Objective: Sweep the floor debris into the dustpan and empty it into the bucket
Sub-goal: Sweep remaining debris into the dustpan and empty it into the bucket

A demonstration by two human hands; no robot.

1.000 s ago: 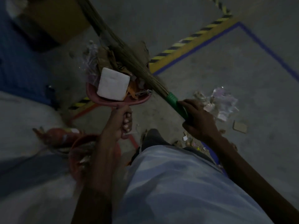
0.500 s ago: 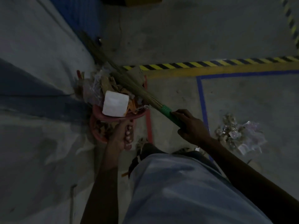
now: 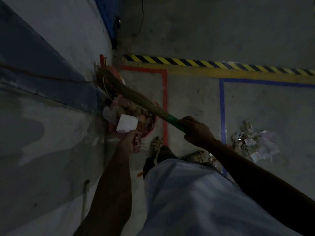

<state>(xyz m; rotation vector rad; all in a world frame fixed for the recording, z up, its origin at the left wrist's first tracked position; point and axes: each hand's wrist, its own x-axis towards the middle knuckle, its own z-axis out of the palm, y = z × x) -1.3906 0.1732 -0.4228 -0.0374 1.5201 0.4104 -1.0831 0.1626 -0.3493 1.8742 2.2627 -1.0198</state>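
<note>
While the left hand [image 3: 130,142] grips the loaded dustpan [image 3: 119,132] by its handle at frame centre, tipped over the red bucket [image 3: 150,128] for emptying, the right hand [image 3: 196,130] clasps the broom [image 3: 136,97], its bristles apparently pinning the debris. Right of centre, a litter pile [image 3: 250,142] remains; the wall [image 3: 51,116] crowds the left.

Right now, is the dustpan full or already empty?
Full. The dustpan, held by the left hand, carries a white block and mixed scraps, pinned by the broom.

bucket [image 3: 150,132] mostly hidden under dustpan [image 3: 119,132], dim, blurred debris [image 3: 134,111]
</note>
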